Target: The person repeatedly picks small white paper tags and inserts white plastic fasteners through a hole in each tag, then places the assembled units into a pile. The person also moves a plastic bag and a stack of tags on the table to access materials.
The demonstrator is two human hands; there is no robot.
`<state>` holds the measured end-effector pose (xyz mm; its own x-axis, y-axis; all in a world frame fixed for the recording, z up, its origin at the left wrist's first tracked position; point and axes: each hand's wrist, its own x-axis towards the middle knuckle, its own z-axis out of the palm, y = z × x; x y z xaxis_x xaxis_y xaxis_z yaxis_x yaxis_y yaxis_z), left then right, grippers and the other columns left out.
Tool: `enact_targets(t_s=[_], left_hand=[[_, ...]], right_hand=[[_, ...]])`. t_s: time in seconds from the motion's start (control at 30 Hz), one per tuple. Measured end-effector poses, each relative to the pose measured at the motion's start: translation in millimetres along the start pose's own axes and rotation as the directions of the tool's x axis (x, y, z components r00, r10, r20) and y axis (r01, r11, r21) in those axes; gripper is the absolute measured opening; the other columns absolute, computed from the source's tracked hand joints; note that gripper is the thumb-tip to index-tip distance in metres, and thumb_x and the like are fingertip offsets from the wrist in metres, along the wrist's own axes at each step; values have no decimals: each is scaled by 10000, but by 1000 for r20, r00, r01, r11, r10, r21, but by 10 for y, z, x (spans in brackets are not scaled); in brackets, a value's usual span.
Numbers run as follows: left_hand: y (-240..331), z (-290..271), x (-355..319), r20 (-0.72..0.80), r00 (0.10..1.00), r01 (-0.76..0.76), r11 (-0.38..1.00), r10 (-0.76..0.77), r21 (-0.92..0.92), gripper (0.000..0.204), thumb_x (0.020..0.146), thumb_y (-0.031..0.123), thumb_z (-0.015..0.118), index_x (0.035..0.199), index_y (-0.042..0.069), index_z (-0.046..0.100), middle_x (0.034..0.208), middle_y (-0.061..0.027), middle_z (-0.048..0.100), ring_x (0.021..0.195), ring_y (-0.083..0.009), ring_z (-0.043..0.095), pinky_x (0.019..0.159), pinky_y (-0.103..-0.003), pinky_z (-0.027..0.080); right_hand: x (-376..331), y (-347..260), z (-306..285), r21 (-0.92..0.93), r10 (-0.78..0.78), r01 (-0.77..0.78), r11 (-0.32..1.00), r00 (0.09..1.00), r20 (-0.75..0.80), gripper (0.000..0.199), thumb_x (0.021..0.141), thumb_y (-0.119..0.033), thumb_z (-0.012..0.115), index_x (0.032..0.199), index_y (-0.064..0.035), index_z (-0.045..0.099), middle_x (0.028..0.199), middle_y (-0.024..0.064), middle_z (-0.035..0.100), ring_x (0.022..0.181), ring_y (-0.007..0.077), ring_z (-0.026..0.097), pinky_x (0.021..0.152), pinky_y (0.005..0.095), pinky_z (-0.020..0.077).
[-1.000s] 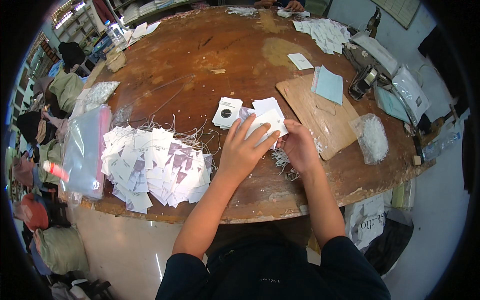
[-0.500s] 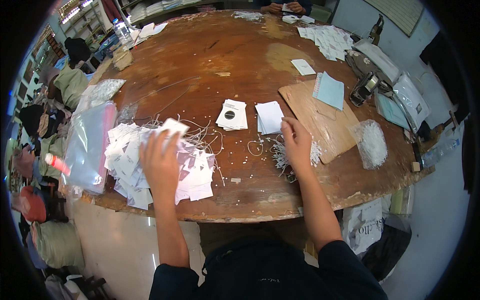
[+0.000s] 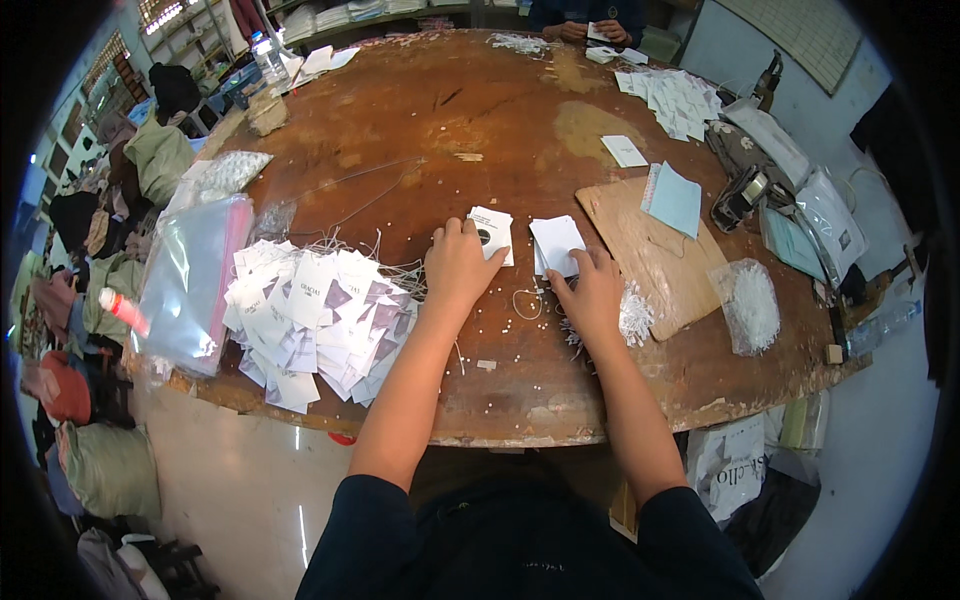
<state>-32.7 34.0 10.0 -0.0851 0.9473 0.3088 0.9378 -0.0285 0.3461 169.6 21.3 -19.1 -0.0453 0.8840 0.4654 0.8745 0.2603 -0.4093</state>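
My left hand [image 3: 460,265] lies over a small stack of white cards with a black round mark [image 3: 494,225]. Its fingers bend at the stack's left side and the thumb rests at the right edge, closed around the top card. Just to the right, my right hand [image 3: 594,295] has thumb and fingertips at the lower right corner of a stack of plain white cards [image 3: 556,238], pinching there. Left of my left forearm spreads a heap of white tags with strings [image 3: 305,315]. A bundle of white strings [image 3: 634,315] sits beside and partly beneath my right hand.
Clear plastic sleeves [image 3: 190,285] lie at the table's left edge. On the right are a wooden board [image 3: 655,260], a pale blue notebook [image 3: 672,200] and a bag of white fasteners [image 3: 752,308]. Across the wooden table [image 3: 400,130], another person's hands [image 3: 592,32] hold a small card.
My left hand has left the tag heap, where the white card it carried is no longer seen in it, and moved right onto the printed stack. My right hand has come down onto the plain cards.
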Motion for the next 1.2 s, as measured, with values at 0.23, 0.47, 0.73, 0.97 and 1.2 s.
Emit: enact_targets(t_s=[0.23, 0.47, 0.73, 0.97, 1.2], left_hand=[[82, 70, 98, 31, 997, 70, 994, -73, 89, 519, 781, 423, 752, 1022, -26, 653, 989, -159, 636, 900, -334, 663, 720, -428, 573], [120, 3, 113, 48, 992, 117, 992, -119, 53, 470, 805, 388, 727, 1019, -22, 649, 906, -183, 691, 841, -363, 697, 705, -461, 570], [87, -10, 78, 68, 994, 83, 997, -83, 3, 419, 833, 332, 716, 1036, -27, 643, 947, -205, 699, 876, -388, 684, 743, -472, 559], [68, -51, 71, 74, 996, 61, 997, -58, -43, 412, 812, 276, 749, 1070, -25, 635, 1002, -207, 691, 921, -391, 671, 774, -464, 550], [67, -38, 45, 54, 996, 79, 997, -77, -22, 451, 804, 270, 752, 1129, -15, 621, 1048, -196, 676, 962, -374, 662, 791, -449, 546]], right_hand=[[3, 26, 26, 30, 3, -2, 1000, 1000, -21, 407, 786, -272, 748, 1081, -5, 662, 1165, 216, 586, 1080, 382, 544, 935, 471, 429], [-19, 11, -13, -15, 20, -21, 1000, 1000, -6, 366, 804, -271, 718, 1088, -45, 674, 1236, 183, 556, 1145, 365, 507, 952, 477, 406], [-30, 4, -24, -3, 32, -32, 999, 999, 36, 352, 812, -285, 704, 1049, -24, 694, 1253, 194, 527, 1187, 363, 468, 960, 499, 378], [-36, -4, -48, 2, 19, -19, 1000, 1000, 24, 382, 802, -283, 715, 1093, -37, 688, 1262, 178, 542, 1181, 351, 485, 956, 478, 394], [-39, -5, -52, 31, -17, 17, 999, 1000, 5, 391, 790, -289, 725, 1079, -29, 682, 1258, 186, 533, 1190, 350, 470, 975, 476, 367]])
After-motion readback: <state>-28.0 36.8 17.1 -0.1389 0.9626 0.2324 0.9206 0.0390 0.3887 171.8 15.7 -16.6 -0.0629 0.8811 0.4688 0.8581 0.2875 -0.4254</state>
